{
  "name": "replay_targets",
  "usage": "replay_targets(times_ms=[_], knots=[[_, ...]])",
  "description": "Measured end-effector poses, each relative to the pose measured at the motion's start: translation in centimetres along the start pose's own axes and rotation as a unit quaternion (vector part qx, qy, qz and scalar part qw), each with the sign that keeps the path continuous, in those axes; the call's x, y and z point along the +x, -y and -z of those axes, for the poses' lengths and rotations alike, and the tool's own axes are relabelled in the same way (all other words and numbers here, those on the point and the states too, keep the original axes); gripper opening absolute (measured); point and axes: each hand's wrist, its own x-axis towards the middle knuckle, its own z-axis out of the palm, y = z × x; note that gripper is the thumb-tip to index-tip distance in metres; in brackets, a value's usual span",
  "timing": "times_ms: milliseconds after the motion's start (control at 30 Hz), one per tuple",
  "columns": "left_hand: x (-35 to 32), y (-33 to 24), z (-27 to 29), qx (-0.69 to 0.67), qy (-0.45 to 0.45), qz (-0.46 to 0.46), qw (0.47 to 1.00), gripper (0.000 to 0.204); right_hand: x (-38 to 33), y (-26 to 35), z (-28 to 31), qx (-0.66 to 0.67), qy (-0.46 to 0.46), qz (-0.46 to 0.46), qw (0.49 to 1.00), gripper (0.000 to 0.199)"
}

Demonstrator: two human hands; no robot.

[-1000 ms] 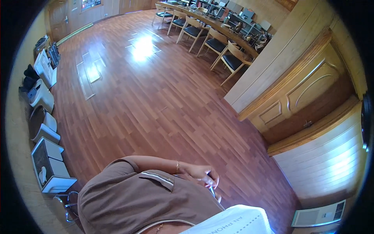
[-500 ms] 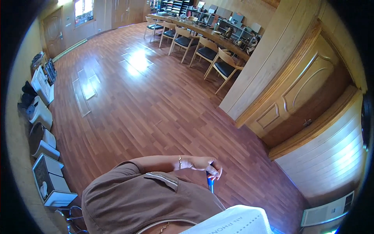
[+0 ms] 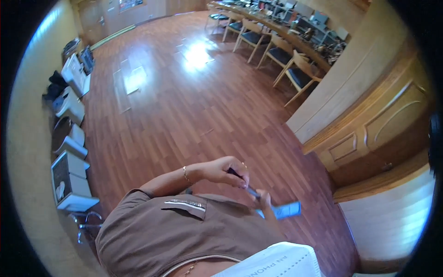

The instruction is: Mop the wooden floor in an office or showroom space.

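Observation:
My left hand (image 3: 224, 171) is closed round the dark upper end of a stick-like handle in front of my chest. Further down the same handle, my right hand (image 3: 264, 199) grips it, partly behind the shaft. Past the right hand shows a flat, light-blue rectangular head (image 3: 287, 210), low over the wooden floor (image 3: 184, 138); handle and head look like one long-handled floor tool, perhaps a flat mop. Whether the head touches the floor I cannot tell. Part of my right forearm covers its near end.
Along the left wall stand white cabinets (image 3: 77, 203) and bins (image 3: 74, 143). Wooden chairs (image 3: 300, 76) with dark seats line a long, cluttered counter (image 3: 272, 30) at the far right. A wall corner (image 3: 318, 115) and a wooden door (image 3: 383, 124) are on my right.
My view has turned, so the room has shifted right and up. My left hand has risen with the handle, now slanted; my right hand and the blue head have come into view.

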Motion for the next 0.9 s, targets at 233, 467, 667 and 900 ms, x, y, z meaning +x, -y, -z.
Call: replay_targets(times_ms=[233,467,667,900], knots=[[-6.0,-3.5,1.7,0.146,-0.122,-0.083,0.978,0.010,14.2,6.3,-3.1,0.110,0.123,0.077,0.983,0.027],[-11.2,-9.4,2.8,0.236,-0.280,-0.088,0.926,0.015,24.4,18.9,-9.8,0.152,0.136,0.334,0.920,0.028],[-13.0,-12.9,5.9,0.444,-0.244,-0.060,0.860,0.030,30.6,28.7,-15.5,0.204,0.197,0.468,0.837,0.023],[-11.9,-12.6,12.2,0.492,-0.230,-0.024,0.839,0.031,37.8,32.6,-18.7,0.203,0.277,0.463,0.817,0.016]])
